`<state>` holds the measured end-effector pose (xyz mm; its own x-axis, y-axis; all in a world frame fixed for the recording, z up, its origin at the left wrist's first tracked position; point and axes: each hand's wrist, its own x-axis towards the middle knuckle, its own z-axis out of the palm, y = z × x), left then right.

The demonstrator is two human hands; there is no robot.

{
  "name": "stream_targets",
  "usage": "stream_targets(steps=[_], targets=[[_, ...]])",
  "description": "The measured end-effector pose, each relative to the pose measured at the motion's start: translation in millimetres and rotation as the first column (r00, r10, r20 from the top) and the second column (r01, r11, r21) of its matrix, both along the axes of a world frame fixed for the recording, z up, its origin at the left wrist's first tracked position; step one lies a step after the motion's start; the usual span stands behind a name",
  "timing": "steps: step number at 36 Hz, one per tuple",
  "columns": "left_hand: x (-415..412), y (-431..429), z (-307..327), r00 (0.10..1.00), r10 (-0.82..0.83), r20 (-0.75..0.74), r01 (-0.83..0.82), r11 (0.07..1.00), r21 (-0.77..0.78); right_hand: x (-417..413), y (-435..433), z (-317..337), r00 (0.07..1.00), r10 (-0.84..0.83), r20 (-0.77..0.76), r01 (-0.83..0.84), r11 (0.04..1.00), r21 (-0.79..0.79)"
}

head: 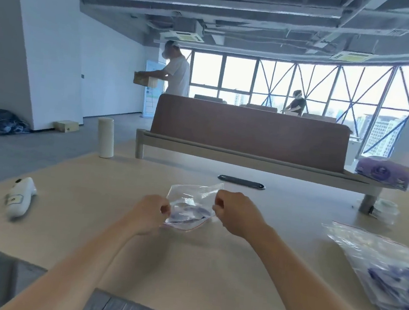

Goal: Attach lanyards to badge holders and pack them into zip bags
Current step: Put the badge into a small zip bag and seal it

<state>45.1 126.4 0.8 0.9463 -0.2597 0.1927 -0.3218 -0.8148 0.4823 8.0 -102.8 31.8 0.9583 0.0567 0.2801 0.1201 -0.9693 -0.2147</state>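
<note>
From my feed, the zip bag (188, 203) sits dead centre, stretched between both hands over the table (186, 266). My left hand (150, 213) has its fingers curled and pinches the bag's left edge, near the corner closest to me. My right hand (236, 215) is likewise curled, and it pinches the right edge a little higher and farther from me. The bag therefore spans the gap between the two grips, tilted, with its far corner raised. Its red-lined edge lies nearest me, low by the tabletop; I cannot tell whether it touches the wood.

Inside the clear plastic I make out a blue lanyard (189, 215), bunched in the lower half, between my two pinches and touching neither hand directly. Any badge holder with it is too blurred to pick out.

Well off to my right lies a pile of bags (388, 270) with blue contents showing through. On the left of the table rests a white device (18, 197), and farther back a white cylinder (105, 137) stands upright. A brown divider (248, 133) runs across the far side, with a tissue pack (390, 173) at its right end.
</note>
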Motion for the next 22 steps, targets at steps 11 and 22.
stream_targets(steps=[11, 22], targets=[[-6.6, 3.8, 24.9, 0.999, 0.033, 0.028, -0.021, 0.939, -0.343, -18.7, -9.6, 23.5, 0.996, 0.082, 0.022, -0.081, 0.996, -0.03], [-7.9, -8.5, 91.7, 0.984, -0.027, 0.177, 0.078, 0.954, -0.288, -6.7, -25.6, 96.9, 0.956, -0.056, 0.288, 0.02, 0.992, 0.124]])
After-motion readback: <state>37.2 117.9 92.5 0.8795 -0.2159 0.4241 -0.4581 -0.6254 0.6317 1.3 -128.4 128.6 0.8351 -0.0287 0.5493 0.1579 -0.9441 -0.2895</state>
